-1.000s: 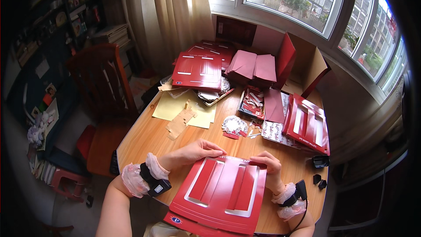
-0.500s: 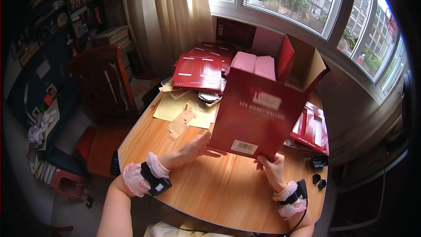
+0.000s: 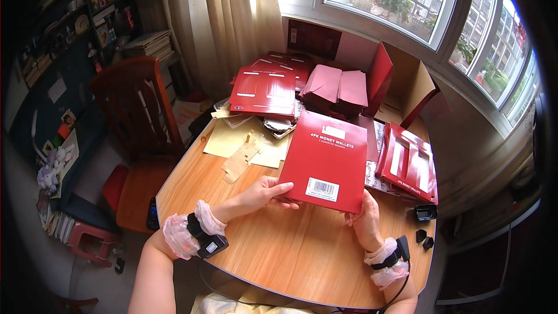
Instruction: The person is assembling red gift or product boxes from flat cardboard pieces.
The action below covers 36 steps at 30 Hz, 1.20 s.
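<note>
Above the near half of the table I hold a flat red cardboard packet (image 3: 323,166) with white lettering, a barcode label low on its face and a pale cut-out near its top. My left hand (image 3: 268,193) pinches its lower left corner, thumb on the front face. At the lower right corner my right hand (image 3: 366,218) holds the edge, its fingers partly hidden by the packet. Beyond it stand stacks of pink envelopes (image 3: 337,86). Similar red packets with window cut-outs (image 3: 408,163) lie to the right, on top of patterned sheets.
Flat red card sleeves (image 3: 264,90) are piled at the back left, beside yellow paper (image 3: 224,138) and tan tape strips (image 3: 241,160). An opened carton (image 3: 401,84) stands at the back right. Small black parts (image 3: 425,213) lie near the right table edge. A wooden chair (image 3: 133,116) is at left.
The packet has come down and tilted back, so its face shows more evenly. My left hand, formerly open beside it, now grips its left corner. My right hand has shifted to the right edge.
</note>
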Each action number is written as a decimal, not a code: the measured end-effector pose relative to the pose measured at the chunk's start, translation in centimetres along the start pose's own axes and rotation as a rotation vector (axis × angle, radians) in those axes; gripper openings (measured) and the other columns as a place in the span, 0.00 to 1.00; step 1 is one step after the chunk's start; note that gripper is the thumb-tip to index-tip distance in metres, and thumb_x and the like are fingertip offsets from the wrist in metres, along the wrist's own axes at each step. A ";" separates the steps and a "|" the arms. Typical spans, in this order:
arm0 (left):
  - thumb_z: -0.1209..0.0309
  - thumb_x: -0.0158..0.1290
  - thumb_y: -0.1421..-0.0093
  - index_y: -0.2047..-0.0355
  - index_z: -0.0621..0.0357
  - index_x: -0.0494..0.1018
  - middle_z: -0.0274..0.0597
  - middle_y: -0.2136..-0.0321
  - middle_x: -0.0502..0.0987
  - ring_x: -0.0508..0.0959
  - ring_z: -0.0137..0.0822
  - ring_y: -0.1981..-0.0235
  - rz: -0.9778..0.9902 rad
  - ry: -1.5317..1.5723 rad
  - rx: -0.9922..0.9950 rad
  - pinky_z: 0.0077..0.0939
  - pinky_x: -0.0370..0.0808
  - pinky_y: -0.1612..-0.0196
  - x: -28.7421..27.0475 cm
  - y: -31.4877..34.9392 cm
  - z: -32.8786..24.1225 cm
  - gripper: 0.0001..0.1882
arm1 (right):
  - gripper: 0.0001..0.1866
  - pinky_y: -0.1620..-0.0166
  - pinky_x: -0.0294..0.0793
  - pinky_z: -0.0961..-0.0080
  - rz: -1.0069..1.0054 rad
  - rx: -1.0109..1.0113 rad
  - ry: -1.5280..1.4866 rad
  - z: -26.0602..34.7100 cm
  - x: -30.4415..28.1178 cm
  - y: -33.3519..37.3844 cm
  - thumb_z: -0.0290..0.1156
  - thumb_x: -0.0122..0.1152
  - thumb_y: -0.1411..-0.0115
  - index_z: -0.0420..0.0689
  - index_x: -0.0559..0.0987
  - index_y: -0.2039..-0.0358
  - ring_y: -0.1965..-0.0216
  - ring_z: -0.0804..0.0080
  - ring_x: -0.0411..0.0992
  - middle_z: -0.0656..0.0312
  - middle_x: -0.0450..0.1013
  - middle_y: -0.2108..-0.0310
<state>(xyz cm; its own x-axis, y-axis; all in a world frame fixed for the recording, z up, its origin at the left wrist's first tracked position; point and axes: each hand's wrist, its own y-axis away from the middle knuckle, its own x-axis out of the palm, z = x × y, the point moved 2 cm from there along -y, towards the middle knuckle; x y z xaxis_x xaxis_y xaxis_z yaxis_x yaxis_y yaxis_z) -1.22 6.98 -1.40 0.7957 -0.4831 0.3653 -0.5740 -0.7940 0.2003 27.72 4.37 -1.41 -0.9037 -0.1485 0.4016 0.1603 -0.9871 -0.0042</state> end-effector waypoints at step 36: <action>0.71 0.55 0.34 0.42 0.61 0.70 0.39 0.54 0.80 0.79 0.29 0.52 -0.065 -0.142 0.219 0.24 0.79 0.51 -0.4 -0.4 -0.3 0.21 | 0.04 0.64 0.75 0.80 0.004 -0.261 0.258 0.2 -0.5 0.5 0.17 0.58 0.37 0.36 0.78 0.62 0.69 0.74 0.76 0.58 0.78 0.68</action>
<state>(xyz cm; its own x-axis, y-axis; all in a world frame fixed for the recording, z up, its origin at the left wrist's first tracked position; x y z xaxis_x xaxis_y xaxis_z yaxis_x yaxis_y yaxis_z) -1.39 7.60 -1.33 0.8576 -0.4630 0.2238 -0.4774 -0.8786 0.0117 28.37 3.93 -1.47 -0.9790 -0.1297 0.1571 0.0872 -0.9638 -0.2520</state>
